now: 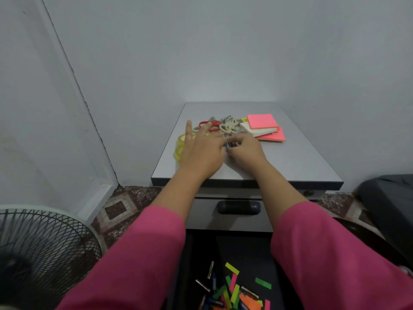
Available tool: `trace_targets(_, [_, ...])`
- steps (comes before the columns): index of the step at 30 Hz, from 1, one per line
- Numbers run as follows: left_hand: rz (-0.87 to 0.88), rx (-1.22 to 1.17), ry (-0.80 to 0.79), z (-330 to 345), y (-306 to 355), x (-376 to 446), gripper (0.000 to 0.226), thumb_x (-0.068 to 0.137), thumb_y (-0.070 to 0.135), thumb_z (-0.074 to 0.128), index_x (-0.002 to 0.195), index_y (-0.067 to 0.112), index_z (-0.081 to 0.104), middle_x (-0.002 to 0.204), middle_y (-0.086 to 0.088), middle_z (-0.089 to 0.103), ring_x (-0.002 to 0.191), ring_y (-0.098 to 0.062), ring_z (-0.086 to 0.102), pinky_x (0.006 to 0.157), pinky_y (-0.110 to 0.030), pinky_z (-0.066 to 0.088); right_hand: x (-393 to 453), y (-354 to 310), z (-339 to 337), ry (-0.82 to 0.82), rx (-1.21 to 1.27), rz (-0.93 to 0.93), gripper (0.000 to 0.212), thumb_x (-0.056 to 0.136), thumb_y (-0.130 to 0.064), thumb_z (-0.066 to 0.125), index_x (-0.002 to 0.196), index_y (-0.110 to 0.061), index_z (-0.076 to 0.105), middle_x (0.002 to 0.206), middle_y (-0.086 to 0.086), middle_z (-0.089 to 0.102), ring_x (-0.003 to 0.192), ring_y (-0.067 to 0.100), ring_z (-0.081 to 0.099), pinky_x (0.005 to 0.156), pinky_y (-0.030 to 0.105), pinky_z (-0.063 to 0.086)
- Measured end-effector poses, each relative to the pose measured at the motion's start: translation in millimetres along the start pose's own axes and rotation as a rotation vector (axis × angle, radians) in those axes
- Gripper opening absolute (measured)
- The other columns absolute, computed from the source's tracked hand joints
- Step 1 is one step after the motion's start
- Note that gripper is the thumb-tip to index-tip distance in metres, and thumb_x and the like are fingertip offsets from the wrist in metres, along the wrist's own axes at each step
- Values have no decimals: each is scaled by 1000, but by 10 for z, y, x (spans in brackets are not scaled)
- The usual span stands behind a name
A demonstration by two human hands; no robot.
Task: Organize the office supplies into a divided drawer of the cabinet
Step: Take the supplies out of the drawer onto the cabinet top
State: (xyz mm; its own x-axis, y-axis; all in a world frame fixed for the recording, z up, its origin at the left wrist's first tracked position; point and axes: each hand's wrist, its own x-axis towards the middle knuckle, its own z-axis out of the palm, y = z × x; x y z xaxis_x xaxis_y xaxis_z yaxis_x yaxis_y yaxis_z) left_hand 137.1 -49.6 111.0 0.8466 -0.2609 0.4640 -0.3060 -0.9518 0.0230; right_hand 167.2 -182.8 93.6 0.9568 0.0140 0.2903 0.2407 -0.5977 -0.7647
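Observation:
Both hands are on the grey cabinet top (pixel 290 162). My left hand (pixel 202 148) lies with fingers spread and straight over the pile of supplies. My right hand (pixel 244 148) has its fingers curled around small dark items (pixel 230 145) between the two hands. Behind them lie red-handled scissors (pixel 210 125), pale rubber bands (pixel 228 128), yellow tape rolls (pixel 180 145) at the left, and pink sticky-note pads (pixel 263 121) on a white pad (pixel 259 132). Below, the open dark drawer (pixel 245 253) holds coloured paper flags (pixel 232 287) and metal clips (pixel 210 269).
A shut upper drawer with a dark handle (pixel 239 207) sits under the cabinet top. A fan grille (pixel 44 253) stands at the lower left on the patterned floor (pixel 120 206). A dark object (pixel 388 202) is at the right. Grey walls close in behind.

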Motion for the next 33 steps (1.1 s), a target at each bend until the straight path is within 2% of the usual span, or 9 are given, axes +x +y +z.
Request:
trace_targets(3, [-9, 127, -136, 15, -10, 130, 46, 98, 33, 23, 115, 29, 66, 133, 6, 57, 143, -16, 23, 113, -56, -17, -15, -14, -6, -3, 15, -17, 30, 83, -5, 58, 108, -14, 72, 116, 5, 64, 107, 19, 57, 84, 25, 43])
trace_targets(5, [-29, 154, -173, 39, -26, 162, 46, 98, 32, 24, 110, 27, 68, 128, 4, 60, 141, -17, 27, 113, -56, -17, -9, -7, 1, -11, 18, -13, 32, 84, -2, 57, 111, -12, 71, 117, 4, 65, 108, 17, 57, 85, 24, 43])
trace_targets(9, [-34, 144, -161, 63, -31, 181, 44, 97, 32, 25, 107, 27, 68, 122, 4, 62, 134, -18, 36, 111, -57, -17, 18, 18, 28, -15, 10, -6, 38, 84, -1, 56, 118, -13, 67, 125, 4, 62, 117, 17, 55, 92, 24, 42])
trace_targets(12, [-39, 125, -165, 80, -33, 173, 42, 97, 32, 26, 105, 28, 67, 122, 4, 61, 131, -18, 38, 111, -58, -15, 21, 23, 40, 0, 21, -5, 37, 82, -3, 58, 117, -14, 67, 124, 4, 62, 117, 17, 54, 90, 24, 42])
trace_targets(15, [-31, 104, -121, 86, -18, 140, 41, 97, 32, 27, 110, 28, 66, 124, 4, 60, 130, -19, 38, 112, -59, -11, 19, 15, 39, 7, 40, -4, 35, 82, -4, 60, 114, -16, 68, 120, 2, 63, 112, 16, 55, 86, 23, 42])
trace_targets(18, [-47, 82, -98, 115, -28, 114, 38, 98, 30, 30, 117, 25, 62, 131, 3, 56, 135, -21, 34, 113, -59, -7, 22, 17, 33, 11, 55, 0, 33, 81, -4, 61, 111, -15, 69, 121, 2, 62, 112, 16, 56, 88, 24, 44])
trace_targets(27, [-87, 3, -110, 144, -154, 111, 36, 96, 23, 35, 115, 17, 65, 132, 0, 56, 136, -22, 33, 115, -50, 12, 6, -13, 16, 3, 6, -23, 29, 87, -8, 61, 114, -13, 69, 122, 4, 63, 116, 17, 54, 94, 24, 41])
trace_targets(33, [-67, 10, -108, 117, -157, 95, 37, 96, 22, 34, 116, 17, 65, 130, -1, 58, 134, -23, 35, 116, -48, 12, 15, -5, 26, 6, -9, -28, 30, 87, -9, 62, 115, -12, 69, 124, 5, 62, 119, 19, 54, 100, 29, 43])
